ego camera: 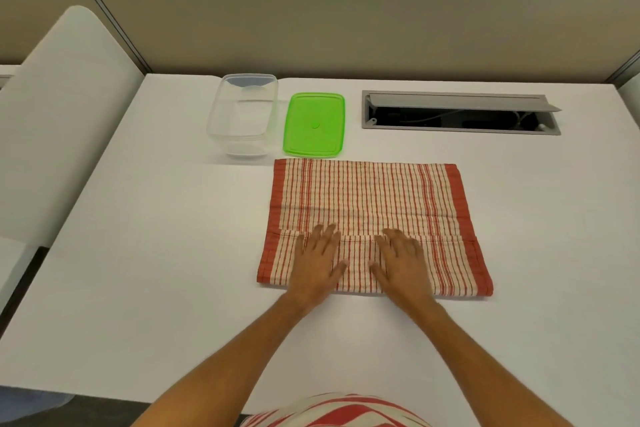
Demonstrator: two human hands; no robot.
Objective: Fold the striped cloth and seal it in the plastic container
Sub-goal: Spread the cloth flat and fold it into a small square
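Observation:
The red-and-cream striped cloth lies flat on the white table, its near part folded over so a folded edge crosses it at about two thirds of its depth. My left hand and my right hand rest side by side, palms down and fingers straight, on the folded near strip. The clear plastic container stands open behind the cloth's left corner. Its green lid lies flat beside it on the right, just behind the cloth's far edge.
An open cable hatch with a grey flap is sunk into the table at the back right. A beige partition wall closes the back. A white chair back stands to the left of the table.

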